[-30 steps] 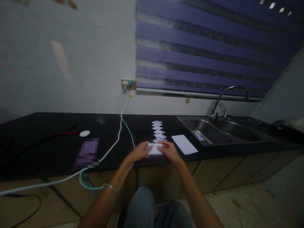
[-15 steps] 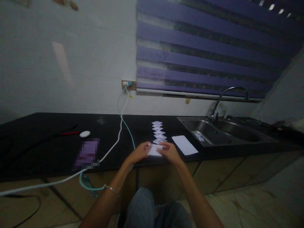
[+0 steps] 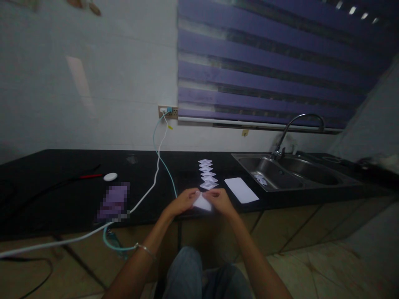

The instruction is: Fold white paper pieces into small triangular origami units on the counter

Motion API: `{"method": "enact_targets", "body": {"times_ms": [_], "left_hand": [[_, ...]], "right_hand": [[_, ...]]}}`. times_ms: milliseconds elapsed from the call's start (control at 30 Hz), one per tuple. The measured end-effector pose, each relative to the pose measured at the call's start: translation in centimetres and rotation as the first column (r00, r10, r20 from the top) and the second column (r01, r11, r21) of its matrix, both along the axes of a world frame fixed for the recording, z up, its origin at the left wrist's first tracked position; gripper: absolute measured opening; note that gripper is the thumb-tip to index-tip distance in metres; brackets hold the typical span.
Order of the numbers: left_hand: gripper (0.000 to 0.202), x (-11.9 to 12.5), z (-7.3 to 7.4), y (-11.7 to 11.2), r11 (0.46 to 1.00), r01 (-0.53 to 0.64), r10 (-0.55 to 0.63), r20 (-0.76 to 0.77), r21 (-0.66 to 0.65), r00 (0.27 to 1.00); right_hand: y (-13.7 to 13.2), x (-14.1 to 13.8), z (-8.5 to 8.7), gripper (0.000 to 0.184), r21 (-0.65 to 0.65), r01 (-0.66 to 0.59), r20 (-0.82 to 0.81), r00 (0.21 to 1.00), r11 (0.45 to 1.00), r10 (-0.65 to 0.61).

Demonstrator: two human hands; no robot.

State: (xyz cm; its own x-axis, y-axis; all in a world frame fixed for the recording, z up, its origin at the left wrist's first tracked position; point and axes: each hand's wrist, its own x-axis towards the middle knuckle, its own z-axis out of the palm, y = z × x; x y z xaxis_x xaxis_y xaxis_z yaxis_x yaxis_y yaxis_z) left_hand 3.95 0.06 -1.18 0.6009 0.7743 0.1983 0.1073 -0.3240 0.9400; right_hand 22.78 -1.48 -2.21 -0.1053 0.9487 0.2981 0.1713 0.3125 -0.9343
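Observation:
Between my hands is a small sheet of white paper, partly folded, near the counter's front edge. My left hand grips its left side with the fingers closed. My right hand pinches the paper's upper right part, where a corner looks turned in. Just beyond my fingers, several folded white paper pieces lie in a column running away from me. To the right of my right hand rests a flat white stack of paper. My fingers hide part of the paper's upper edge.
A steel double sink with a curved faucet is set in the dark counter at right. White and teal cables cross the counter to a wall socket. At left are a white oval object and a blurred purple item.
The paper was a flat rectangle between both hands; now its upper right corner appears folded in and the paper is tilted. My right hand has shifted slightly over it.

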Motion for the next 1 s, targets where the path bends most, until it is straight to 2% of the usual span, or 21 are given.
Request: {"method": "enact_targets", "body": {"times_ms": [233,433,567,733,1000], "left_hand": [[0.046,0.1,-1.1,0.8,0.995,-0.08,0.084,-0.061,0.062,0.995],[0.048,0.3,-0.7,0.6,0.985,-0.161,0.163,-0.034,0.07,0.986],[0.048,0.4,-0.3,0.6,0.985,-0.158,0.16,-0.012,0.075,0.987],[0.055,0.2,-0.2,0.6,0.982,-0.142,0.157,-0.119,0.125,0.98],[0.056,0.0,0.0,0.3,0.978,-0.162,0.172,-0.067,0.134,0.983]], "right_hand": [[-0.2,0.1,0.3,0.03,-0.031,-0.025,0.034,0.999,0.999,0.027],[-0.3,0.5,0.6,0.037,-0.019,-0.105,0.009,0.994,0.994,0.105],[-0.2,0.5,0.5,0.04,-0.001,-0.031,0.0,1.0,1.0,0.031],[0.0,0.7,0.4,0.041,-0.007,0.089,-0.022,0.996,0.996,-0.089],[-0.3,0.9,0.4,0.043,-0.025,0.107,-0.03,0.994,0.994,-0.108]]}}
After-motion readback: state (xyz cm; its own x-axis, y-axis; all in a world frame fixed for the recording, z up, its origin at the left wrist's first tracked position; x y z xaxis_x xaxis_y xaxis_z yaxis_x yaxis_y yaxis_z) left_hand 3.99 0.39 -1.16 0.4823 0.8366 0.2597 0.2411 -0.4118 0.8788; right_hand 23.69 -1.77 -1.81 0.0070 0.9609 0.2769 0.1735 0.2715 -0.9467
